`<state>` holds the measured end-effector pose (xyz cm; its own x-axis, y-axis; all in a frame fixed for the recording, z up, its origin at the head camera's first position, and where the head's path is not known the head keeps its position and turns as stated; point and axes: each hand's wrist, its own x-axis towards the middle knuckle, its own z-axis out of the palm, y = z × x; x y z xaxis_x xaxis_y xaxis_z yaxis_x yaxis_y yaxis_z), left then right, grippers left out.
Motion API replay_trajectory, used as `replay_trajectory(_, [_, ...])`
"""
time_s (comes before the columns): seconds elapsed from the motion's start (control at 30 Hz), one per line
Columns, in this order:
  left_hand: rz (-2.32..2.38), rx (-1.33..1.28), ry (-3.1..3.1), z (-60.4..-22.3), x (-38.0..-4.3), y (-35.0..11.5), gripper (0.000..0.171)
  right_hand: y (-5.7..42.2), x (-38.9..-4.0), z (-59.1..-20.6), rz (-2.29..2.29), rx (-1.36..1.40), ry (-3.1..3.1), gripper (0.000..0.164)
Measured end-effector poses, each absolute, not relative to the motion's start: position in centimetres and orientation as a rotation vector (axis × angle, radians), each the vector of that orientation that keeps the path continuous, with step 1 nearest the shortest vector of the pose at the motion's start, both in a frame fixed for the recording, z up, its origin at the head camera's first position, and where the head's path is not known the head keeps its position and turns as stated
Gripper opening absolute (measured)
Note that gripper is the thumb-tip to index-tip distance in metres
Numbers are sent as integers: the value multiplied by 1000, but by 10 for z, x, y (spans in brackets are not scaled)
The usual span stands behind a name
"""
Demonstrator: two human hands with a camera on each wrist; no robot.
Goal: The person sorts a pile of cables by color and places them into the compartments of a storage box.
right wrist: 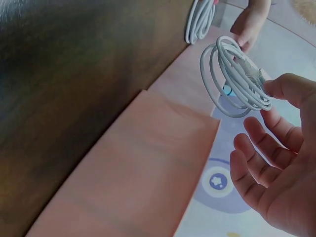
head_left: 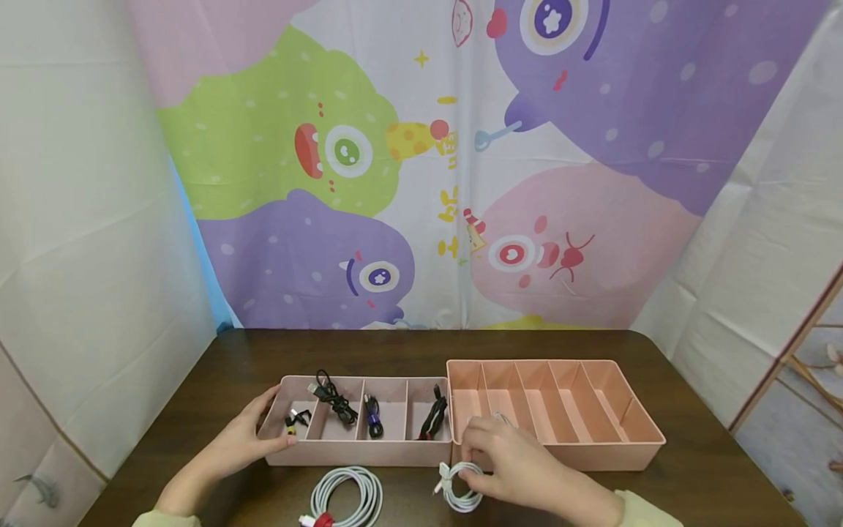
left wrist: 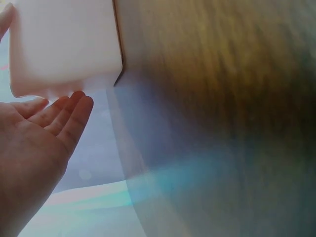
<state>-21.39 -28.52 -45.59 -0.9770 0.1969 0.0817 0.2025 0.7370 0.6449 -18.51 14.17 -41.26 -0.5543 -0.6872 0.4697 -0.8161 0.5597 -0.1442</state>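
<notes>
At the left end of the pale pinkish-grey divided box (head_left: 369,453), my left hand (head_left: 238,433) holds the box's corner, its thumb across the front rim and its fingers along the end wall. In the left wrist view, that hand's fingers (left wrist: 64,116) touch the box wall (left wrist: 64,49). Between thumb and index finger, my right hand (head_left: 510,455) pinches a coiled white charging cable (right wrist: 237,79) in front of the peach divided box (head_left: 560,455). The other fingers of this hand stand loosely bent. Another coiled white cable (head_left: 378,498) with a red tie lies on the table.
Inside the pinkish-grey box are small black-and-yellow adapters (head_left: 299,419), a black USB cable (head_left: 336,401), a cable with a purple tie (head_left: 374,419) and another black cable (head_left: 435,416). Both boxes stand side by side on a dark wooden table (head_left: 197,366). A cartoon curtain (head_left: 435,293) hangs behind.
</notes>
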Motion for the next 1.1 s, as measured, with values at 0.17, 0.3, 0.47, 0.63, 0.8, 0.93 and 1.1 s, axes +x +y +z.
replay_trajectory(0.17, [-1100, -332, -2917, -457, -214, -285, 96, 145, -187, -407, 511, 1223, -2398, 25])
replay_trajectory(0.3, [-1104, -336, -2906, -458, -214, -285, 96, 148, -189, -403, 520, 1226, -2370, 28])
replay_trajectory(0.47, [-1112, -335, -2901, -458, -213, -285, 95, 153, -190, -395, 571, 1182, -2426, 26])
replay_trajectory(0.63, [-1109, -334, -2904, -456, -213, -284, 96, 157, -192, -389, 539, 1135, -2448, 26])
replay_trajectory(0.8, [-1114, -337, -2907, -455, -213, -283, 96, 161, -195, -386, 506, 1139, -2354, 27])
replay_trajectory(0.93, [-1119, -337, -2916, -455, -214, -284, 96, 164, -198, -382, 542, 1139, -2308, 26])
replay_trajectory(1.1, [-1127, -338, -2905, -457, -213, -284, 96, 167, -196, -378, 557, 1093, -2365, 27])
